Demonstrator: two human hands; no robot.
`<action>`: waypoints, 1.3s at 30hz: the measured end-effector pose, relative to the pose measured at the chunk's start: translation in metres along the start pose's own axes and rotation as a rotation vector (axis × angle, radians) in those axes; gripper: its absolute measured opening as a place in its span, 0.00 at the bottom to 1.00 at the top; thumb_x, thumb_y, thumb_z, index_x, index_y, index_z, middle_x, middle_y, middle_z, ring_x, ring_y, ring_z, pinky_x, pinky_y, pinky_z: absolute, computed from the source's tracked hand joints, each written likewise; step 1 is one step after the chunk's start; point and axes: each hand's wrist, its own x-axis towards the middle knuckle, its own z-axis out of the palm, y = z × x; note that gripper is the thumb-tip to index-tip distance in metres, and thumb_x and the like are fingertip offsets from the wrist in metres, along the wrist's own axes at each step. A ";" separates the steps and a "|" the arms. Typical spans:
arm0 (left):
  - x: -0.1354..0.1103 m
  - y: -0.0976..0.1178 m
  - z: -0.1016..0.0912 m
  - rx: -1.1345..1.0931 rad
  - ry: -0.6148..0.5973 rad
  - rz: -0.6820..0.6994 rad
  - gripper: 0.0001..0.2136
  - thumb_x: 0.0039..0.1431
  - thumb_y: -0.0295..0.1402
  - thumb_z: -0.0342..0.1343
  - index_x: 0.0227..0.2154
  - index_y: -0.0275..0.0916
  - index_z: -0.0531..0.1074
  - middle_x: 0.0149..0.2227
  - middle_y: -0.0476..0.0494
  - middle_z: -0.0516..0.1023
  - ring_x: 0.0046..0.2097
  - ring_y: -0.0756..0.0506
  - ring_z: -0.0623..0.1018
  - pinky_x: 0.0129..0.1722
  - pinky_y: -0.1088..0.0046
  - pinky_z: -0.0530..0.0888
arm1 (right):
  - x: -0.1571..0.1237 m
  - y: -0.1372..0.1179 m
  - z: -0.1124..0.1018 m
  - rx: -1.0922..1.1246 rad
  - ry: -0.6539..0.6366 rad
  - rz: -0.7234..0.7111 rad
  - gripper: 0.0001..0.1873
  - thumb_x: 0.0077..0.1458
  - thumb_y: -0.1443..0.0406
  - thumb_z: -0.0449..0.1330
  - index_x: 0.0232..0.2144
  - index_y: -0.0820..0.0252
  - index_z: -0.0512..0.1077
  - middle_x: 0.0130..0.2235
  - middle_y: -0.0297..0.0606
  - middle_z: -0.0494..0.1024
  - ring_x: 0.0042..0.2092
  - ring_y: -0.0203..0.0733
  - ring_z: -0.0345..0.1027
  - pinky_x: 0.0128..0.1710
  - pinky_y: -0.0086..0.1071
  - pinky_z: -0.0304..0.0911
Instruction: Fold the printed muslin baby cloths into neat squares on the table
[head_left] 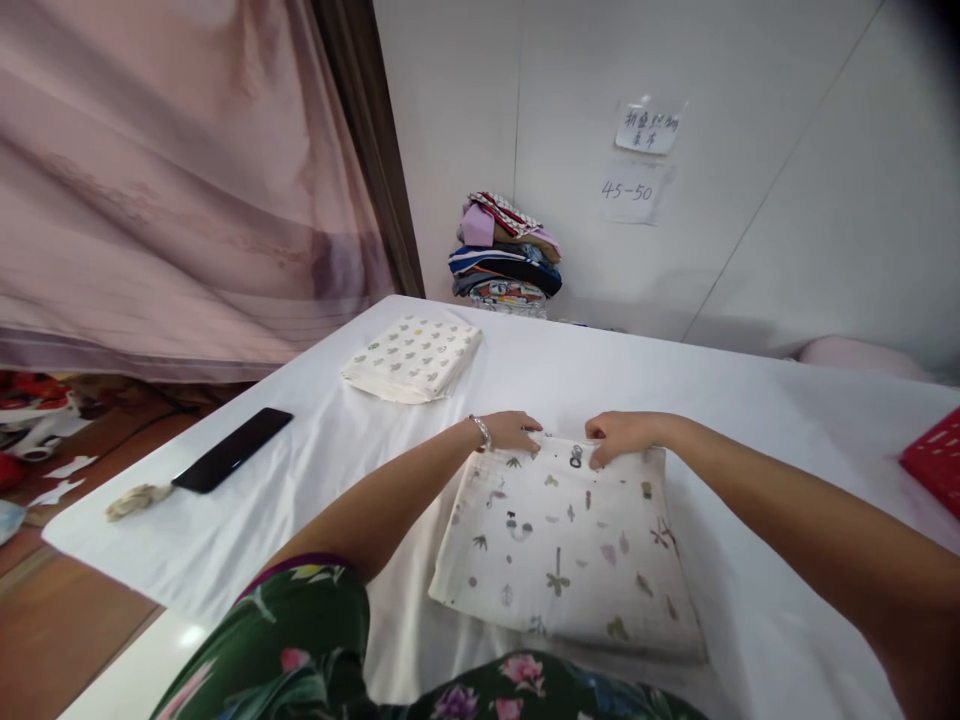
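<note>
A white cloth printed with small plants and shapes lies folded into a rough square in front of me on the white-covered table. My left hand pinches its far edge near the left corner, thumb on top. Farther right along that same edge, my right hand grips the fabric with its fingers curled. A short stretch of the edge shows between the two hands. Beyond my left hand lies a second folded cloth, cream with small grey prints, touched by neither hand.
On the left of the table lies a black phone with a fluffy beige charm. A stack of folded fabrics stands beyond the far edge. A red basket is at the right, a pink curtain at the left.
</note>
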 end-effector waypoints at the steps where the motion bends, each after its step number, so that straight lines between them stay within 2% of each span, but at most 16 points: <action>1: -0.001 0.002 -0.004 -0.014 -0.026 -0.007 0.31 0.44 0.50 0.54 0.53 0.47 0.63 0.55 0.46 0.65 0.52 0.40 0.69 0.48 0.68 0.67 | -0.007 -0.006 -0.001 -0.017 0.014 -0.029 0.21 0.29 0.50 0.64 0.26 0.53 0.69 0.31 0.36 0.74 0.32 0.45 0.67 0.25 0.33 0.57; 5: -0.010 0.022 -0.021 -0.051 -0.121 -0.009 0.33 0.40 0.46 0.57 0.54 0.48 0.63 0.55 0.48 0.67 0.51 0.41 0.70 0.45 0.70 0.69 | -0.043 -0.035 -0.006 -0.080 0.074 -0.076 0.19 0.35 0.50 0.61 0.27 0.54 0.67 0.30 0.35 0.73 0.31 0.43 0.65 0.24 0.31 0.53; 8: -0.019 0.040 -0.032 -0.067 -0.217 -0.048 0.24 0.38 0.42 0.59 0.43 0.44 0.72 0.44 0.48 0.76 0.42 0.41 0.75 0.37 0.71 0.71 | -0.062 -0.047 -0.008 -0.107 0.098 -0.067 0.19 0.35 0.50 0.61 0.29 0.54 0.68 0.31 0.35 0.73 0.31 0.43 0.65 0.23 0.31 0.52; 10: -0.024 0.050 -0.040 -0.050 -0.262 -0.065 0.17 0.38 0.41 0.58 0.34 0.41 0.76 0.34 0.48 0.78 0.36 0.42 0.75 0.33 0.71 0.71 | -0.067 -0.046 -0.011 -0.102 0.086 -0.070 0.21 0.35 0.50 0.61 0.32 0.53 0.69 0.32 0.36 0.74 0.32 0.45 0.66 0.24 0.32 0.54; 12: -0.029 0.057 -0.052 0.007 -0.225 -0.034 0.14 0.37 0.40 0.59 0.29 0.40 0.76 0.29 0.48 0.78 0.33 0.43 0.75 0.31 0.71 0.70 | -0.071 -0.041 -0.018 -0.087 0.087 -0.065 0.26 0.35 0.49 0.62 0.39 0.52 0.69 0.35 0.37 0.75 0.35 0.47 0.67 0.27 0.33 0.57; 14: -0.038 0.065 -0.071 0.100 -0.107 0.023 0.13 0.38 0.41 0.59 0.28 0.39 0.75 0.28 0.49 0.77 0.32 0.45 0.74 0.31 0.73 0.69 | -0.076 -0.037 -0.030 -0.093 0.138 -0.051 0.33 0.35 0.49 0.63 0.46 0.52 0.68 0.38 0.39 0.75 0.37 0.49 0.68 0.31 0.35 0.60; 16: -0.053 0.078 -0.093 0.217 0.067 0.058 0.15 0.40 0.43 0.58 0.29 0.39 0.74 0.28 0.50 0.75 0.33 0.46 0.73 0.32 0.74 0.67 | -0.087 -0.036 -0.048 -0.138 0.255 -0.052 0.36 0.37 0.49 0.62 0.49 0.54 0.67 0.41 0.41 0.75 0.38 0.50 0.69 0.33 0.36 0.61; 19: -0.083 0.104 -0.124 0.419 0.387 0.093 0.16 0.44 0.43 0.57 0.34 0.39 0.73 0.31 0.50 0.74 0.36 0.45 0.72 0.35 0.73 0.66 | -0.113 -0.046 -0.075 -0.265 0.494 -0.087 0.30 0.43 0.50 0.59 0.48 0.54 0.67 0.41 0.40 0.74 0.37 0.47 0.68 0.32 0.36 0.60; 22: -0.104 0.122 -0.130 0.580 0.690 0.183 0.15 0.48 0.39 0.54 0.38 0.38 0.70 0.38 0.46 0.72 0.43 0.43 0.70 0.40 0.70 0.65 | -0.132 -0.056 -0.080 -0.459 0.731 -0.116 0.21 0.49 0.55 0.55 0.44 0.55 0.68 0.40 0.38 0.73 0.37 0.46 0.67 0.31 0.34 0.58; 24: -0.104 0.119 -0.111 0.659 0.844 0.222 0.12 0.51 0.35 0.53 0.39 0.37 0.68 0.40 0.41 0.70 0.45 0.41 0.68 0.42 0.67 0.64 | -0.128 -0.053 -0.062 -0.588 0.879 -0.127 0.17 0.50 0.60 0.54 0.43 0.57 0.68 0.41 0.40 0.72 0.40 0.46 0.65 0.31 0.34 0.57; 26: -0.092 0.105 -0.074 0.714 0.889 0.232 0.10 0.52 0.31 0.52 0.38 0.36 0.67 0.40 0.39 0.69 0.45 0.40 0.67 0.42 0.64 0.64 | -0.111 -0.037 -0.027 -0.677 0.961 -0.162 0.15 0.50 0.65 0.52 0.42 0.60 0.67 0.42 0.43 0.71 0.41 0.47 0.63 0.32 0.34 0.57; 27: -0.084 0.094 -0.050 0.729 0.862 0.233 0.10 0.52 0.29 0.51 0.38 0.36 0.67 0.40 0.39 0.69 0.45 0.40 0.67 0.41 0.63 0.64 | -0.098 -0.026 -0.005 -0.702 0.974 -0.189 0.14 0.50 0.69 0.51 0.41 0.61 0.67 0.42 0.44 0.71 0.41 0.46 0.63 0.34 0.34 0.57; 30: -0.059 0.059 0.024 0.700 0.679 0.207 0.10 0.51 0.24 0.50 0.38 0.37 0.66 0.38 0.40 0.69 0.42 0.41 0.67 0.40 0.63 0.64 | -0.061 0.012 0.062 -0.685 0.834 -0.225 0.16 0.48 0.76 0.47 0.38 0.62 0.68 0.39 0.44 0.71 0.40 0.44 0.62 0.34 0.33 0.57; 32: -0.051 0.041 0.060 0.645 0.605 0.169 0.11 0.50 0.24 0.50 0.38 0.38 0.66 0.39 0.41 0.70 0.42 0.42 0.67 0.40 0.63 0.65 | -0.045 0.032 0.096 -0.631 0.771 -0.210 0.19 0.46 0.78 0.46 0.38 0.61 0.68 0.38 0.42 0.71 0.39 0.42 0.62 0.35 0.32 0.56; 35: -0.049 0.029 0.083 0.569 0.634 0.155 0.13 0.49 0.25 0.52 0.40 0.38 0.65 0.41 0.41 0.69 0.44 0.41 0.66 0.42 0.63 0.64 | -0.039 0.044 0.118 -0.578 0.782 -0.203 0.21 0.46 0.78 0.47 0.41 0.60 0.67 0.40 0.43 0.71 0.40 0.43 0.62 0.36 0.34 0.56; 39: -0.051 0.027 0.082 0.535 0.665 0.183 0.15 0.49 0.24 0.51 0.42 0.37 0.65 0.43 0.41 0.68 0.45 0.41 0.65 0.44 0.62 0.64 | -0.043 0.042 0.117 -0.550 0.826 -0.220 0.24 0.47 0.78 0.45 0.46 0.60 0.65 0.40 0.43 0.71 0.40 0.44 0.61 0.36 0.35 0.56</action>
